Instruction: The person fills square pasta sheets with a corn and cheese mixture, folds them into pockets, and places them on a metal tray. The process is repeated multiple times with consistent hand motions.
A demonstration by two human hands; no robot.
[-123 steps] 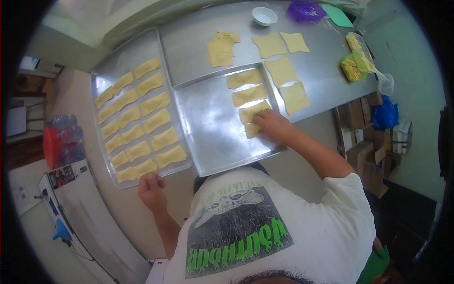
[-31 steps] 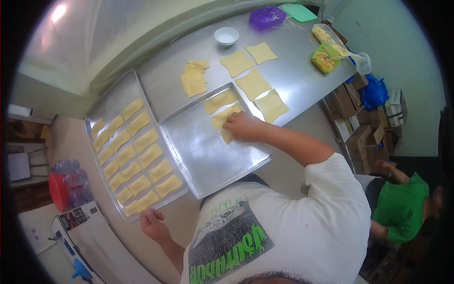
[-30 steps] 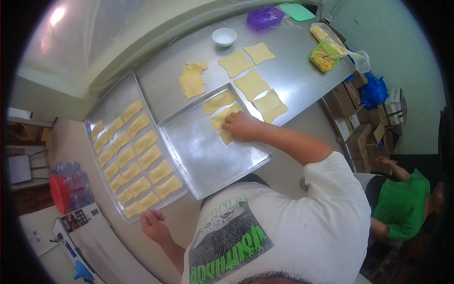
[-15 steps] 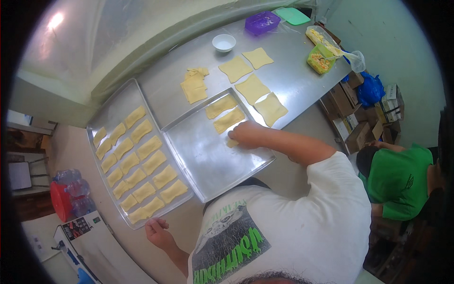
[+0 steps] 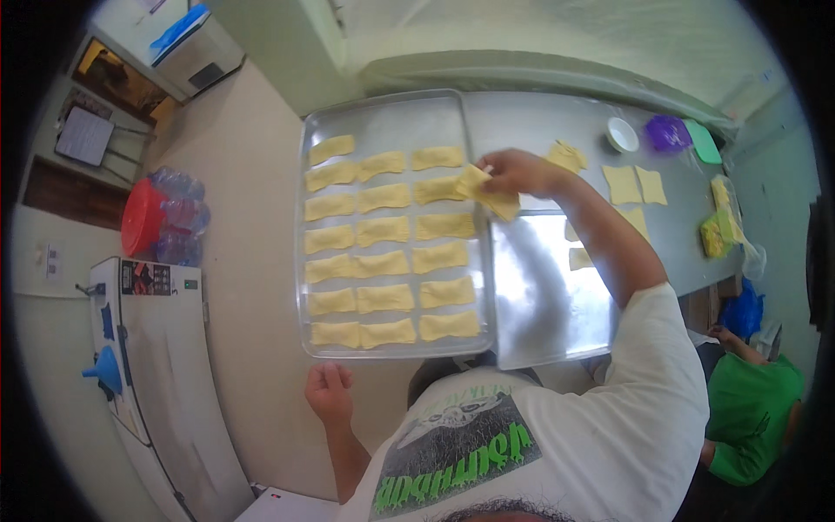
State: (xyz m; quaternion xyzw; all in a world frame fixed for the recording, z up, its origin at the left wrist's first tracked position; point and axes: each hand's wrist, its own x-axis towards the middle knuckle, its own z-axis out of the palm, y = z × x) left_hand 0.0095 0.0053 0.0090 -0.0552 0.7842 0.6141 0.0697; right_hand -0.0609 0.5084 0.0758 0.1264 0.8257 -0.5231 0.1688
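Observation:
My right hand (image 5: 522,173) pinches a folded piece of pale yellow dough (image 5: 489,195) with crimped edges. It hangs over the adjoining rims of two metal trays, at the right side of the filled left tray (image 5: 396,122). That tray carries several similar filled-looking dough pieces (image 5: 383,228) in columns. On the right tray (image 5: 548,313), another folded dough piece (image 5: 581,257) shows beside my forearm, which hides part of that tray. My left hand (image 5: 329,393) is curled closed just off the left tray's near edge, with nothing seen in it.
Flat dough squares (image 5: 621,184) and stacked dough sheets (image 5: 567,155) lie on the steel table (image 5: 513,122). Behind them are a white bowl (image 5: 622,135), a purple container (image 5: 666,133) and a green filling tub (image 5: 715,235). A person in green (image 5: 752,418) is at the lower right.
My right hand has lifted a folded dough piece from the right tray and carried it left toward the filled tray. The view has turned left. My left hand's fingers have curled in.

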